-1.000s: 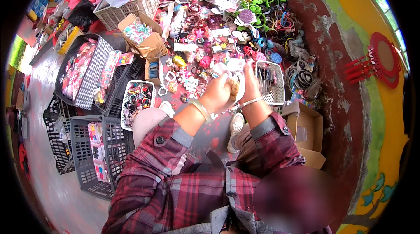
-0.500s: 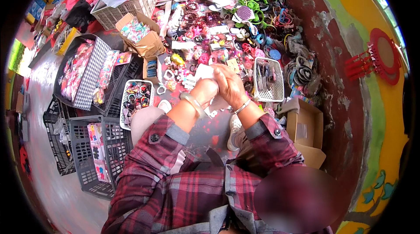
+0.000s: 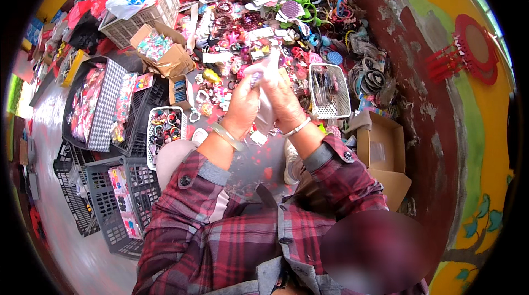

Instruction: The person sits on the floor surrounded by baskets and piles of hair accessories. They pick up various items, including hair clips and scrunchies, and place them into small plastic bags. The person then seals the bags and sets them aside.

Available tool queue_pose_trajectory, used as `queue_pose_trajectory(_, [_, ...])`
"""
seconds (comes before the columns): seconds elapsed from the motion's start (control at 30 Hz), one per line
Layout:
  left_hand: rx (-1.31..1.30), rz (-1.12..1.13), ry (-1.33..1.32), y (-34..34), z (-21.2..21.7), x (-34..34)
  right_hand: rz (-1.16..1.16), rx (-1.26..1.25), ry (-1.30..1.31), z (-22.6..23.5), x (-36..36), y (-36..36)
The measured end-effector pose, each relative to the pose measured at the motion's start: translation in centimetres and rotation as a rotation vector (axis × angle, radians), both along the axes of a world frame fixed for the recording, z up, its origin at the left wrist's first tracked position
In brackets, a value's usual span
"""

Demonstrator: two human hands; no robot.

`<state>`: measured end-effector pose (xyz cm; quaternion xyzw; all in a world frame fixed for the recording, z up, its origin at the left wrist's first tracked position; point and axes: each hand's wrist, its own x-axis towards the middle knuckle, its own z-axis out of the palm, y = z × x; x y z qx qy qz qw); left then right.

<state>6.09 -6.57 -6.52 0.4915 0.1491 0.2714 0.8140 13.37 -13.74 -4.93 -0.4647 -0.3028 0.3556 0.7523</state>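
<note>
White, thin plastic packet (image 3: 268, 82), held up between both hands at chest height over a spread of hair accessories (image 3: 242, 41), apparently raised clear of the clutter so it can be handled. Left hand (image 3: 242, 105): fingers curled closed, pinching the packet's left edge; metal bangle at the wrist. Right hand (image 3: 284, 102): fingers folded round the packet's right side, pressing toward the left hand; pale bangle at the wrist. What the packet contains cannot be told. White mesh basket (image 3: 329, 91) just right of the hands, holding dark clips. Small tray (image 3: 163, 129) of coloured hair ties to the left, beside black crates (image 3: 99, 184). Open cardboard box (image 3: 380, 146) at the right, against the painted wall (image 3: 435, 102). Goods appear grouped by kind in separate containers
</note>
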Motion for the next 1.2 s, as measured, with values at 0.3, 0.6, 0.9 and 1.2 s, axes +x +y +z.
queue_pose_trajectory(0.3, [0.354, -0.05, 0.123, -0.6, -3.1, 0.3, -0.42, -0.378, -0.225, -2.7, 1.6, 0.9])
queue_pose_trajectory(0.6, [0.284, 0.083, 0.058, -0.9, -0.4, 0.3, -0.232, -0.247, 0.312, -2.8, 3.8, 1.2])
queue_pose_trajectory(0.9, [-0.568, 0.09, -0.278, 2.3, 1.8, -1.3, 0.091, 0.195, 0.545, 0.1, 6.8, -0.1])
queue_pose_trajectory(1.2, [-0.317, 0.298, -0.104, 1.7, -0.1, -0.2, 0.062, -0.123, 0.311, 0.3, 4.5, -0.4])
